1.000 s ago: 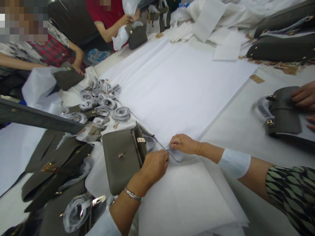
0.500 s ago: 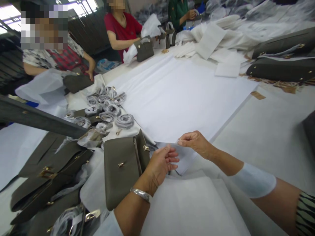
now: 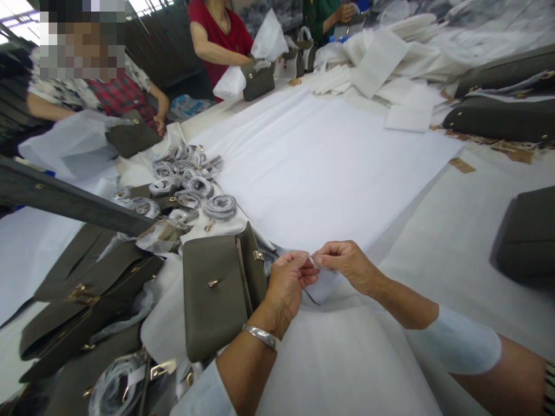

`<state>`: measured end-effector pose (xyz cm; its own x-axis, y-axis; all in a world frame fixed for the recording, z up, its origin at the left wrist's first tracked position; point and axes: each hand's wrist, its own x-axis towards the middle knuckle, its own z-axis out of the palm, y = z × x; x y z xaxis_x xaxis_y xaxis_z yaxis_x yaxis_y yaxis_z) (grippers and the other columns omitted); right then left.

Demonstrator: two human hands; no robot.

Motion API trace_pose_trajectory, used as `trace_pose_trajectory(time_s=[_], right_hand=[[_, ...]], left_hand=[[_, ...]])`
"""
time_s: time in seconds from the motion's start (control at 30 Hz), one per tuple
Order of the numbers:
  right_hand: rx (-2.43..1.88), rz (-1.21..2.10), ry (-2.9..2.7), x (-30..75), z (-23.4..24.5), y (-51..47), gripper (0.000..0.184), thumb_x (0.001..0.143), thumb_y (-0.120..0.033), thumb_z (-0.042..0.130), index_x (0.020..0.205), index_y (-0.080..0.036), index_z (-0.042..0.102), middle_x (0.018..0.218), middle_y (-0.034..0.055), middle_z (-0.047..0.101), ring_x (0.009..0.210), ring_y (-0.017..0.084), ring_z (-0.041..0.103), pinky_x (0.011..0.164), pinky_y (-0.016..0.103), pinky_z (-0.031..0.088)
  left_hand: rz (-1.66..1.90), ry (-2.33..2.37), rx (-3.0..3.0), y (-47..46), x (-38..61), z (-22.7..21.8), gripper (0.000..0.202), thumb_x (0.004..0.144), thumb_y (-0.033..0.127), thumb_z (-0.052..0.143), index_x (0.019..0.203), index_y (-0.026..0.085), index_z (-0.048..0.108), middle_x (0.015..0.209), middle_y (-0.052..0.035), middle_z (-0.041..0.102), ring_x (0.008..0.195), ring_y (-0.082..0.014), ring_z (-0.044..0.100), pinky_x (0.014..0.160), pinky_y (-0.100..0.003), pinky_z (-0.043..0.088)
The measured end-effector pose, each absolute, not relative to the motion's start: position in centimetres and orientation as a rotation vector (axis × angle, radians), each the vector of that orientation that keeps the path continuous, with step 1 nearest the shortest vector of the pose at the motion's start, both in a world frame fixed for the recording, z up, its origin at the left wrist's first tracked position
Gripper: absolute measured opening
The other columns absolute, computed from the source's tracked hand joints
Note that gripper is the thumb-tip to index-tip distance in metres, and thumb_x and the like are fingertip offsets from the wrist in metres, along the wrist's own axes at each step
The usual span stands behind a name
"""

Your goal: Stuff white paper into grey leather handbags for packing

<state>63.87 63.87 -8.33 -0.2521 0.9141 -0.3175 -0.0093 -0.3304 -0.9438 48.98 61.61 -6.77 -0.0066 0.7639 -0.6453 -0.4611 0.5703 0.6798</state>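
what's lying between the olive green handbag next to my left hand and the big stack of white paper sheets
In the head view, coiled grey straps wrapped in clear plastic lie between the olive green leather handbag and the large white paper sheets.

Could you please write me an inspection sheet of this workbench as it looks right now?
Surface: table covered by white sheets.
Job's things: corner of the top paper sheet pinched between both hands; olive bag lies flat by the left hand.
Clutter: wrapped strap coils, more bags, folded white paper pile, tags.
Grips: left hand and right hand meet at the sheet corner, fingers closed on it.
Cables: nothing seen.
Surroundings: other people packing bags across the table.
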Motion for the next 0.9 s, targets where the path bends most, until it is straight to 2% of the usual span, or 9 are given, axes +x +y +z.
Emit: trace_pose_trajectory(time_s=[0.23,0.37,0.67,0.9], right_hand=[[-1.295,1.688,-1.197,64.2,-8.9,63.5,0.027,0.064,-0.037,0.076,0.076,-0.013,0.069,0.068,0.001,0.065,0.062,0.011,0.053,0.06,0.025,0.041],[-1.238,1.754,-1.189,64.2,-9.3,63.3,0.031,0.06,-0.035,0.079,0.079,-0.014,0.068,0.076,0.0029,0.068,0.071,0.015,0.059,0.068,0.027,0.046],[-1.327,1.668,-1.329,64.4,-10.5,63.5,0.019,0.067,-0.032,0.068,0.071,-0.013,0.065,0.062,-0.0009,0.06,0.056,0.01,0.048,0.054,0.024,0.037],[-1.283,1.692,-1.304,64.6,-11.3,63.8,0.02,0.074,-0.035,0.063,0.076,-0.015,0.058,0.063,-0.0021,0.056,0.056,0.01,0.047,0.055,0.025,0.038]], left_hand=[[1.004,1.238,0.312,61.2,49.5,-7.8,0.024,0.065,0.023,0.073,0.08,0.013,0.058,0.064,-0.0024,0.063,0.054,-0.0116,0.059,0.05,-0.021,0.05],[1.01,1.282,0.329,61.1,49.7,-8.0,0.024,0.063,0.024,0.073,0.076,0.012,0.058,0.062,-0.0027,0.062,0.053,-0.0115,0.058,0.048,-0.02,0.049],[0.943,1.34,0.37,61.3,49.8,-8.6,0.018,0.064,0.022,0.068,0.074,0.011,0.058,0.061,-0.0034,0.063,0.05,-0.0117,0.059,0.046,-0.019,0.047],[0.918,1.332,0.351,61.0,49.2,-8.5,0.01,0.069,0.018,0.063,0.074,0.011,0.057,0.061,-0.0041,0.063,0.049,-0.0123,0.059,0.046,-0.02,0.047]])
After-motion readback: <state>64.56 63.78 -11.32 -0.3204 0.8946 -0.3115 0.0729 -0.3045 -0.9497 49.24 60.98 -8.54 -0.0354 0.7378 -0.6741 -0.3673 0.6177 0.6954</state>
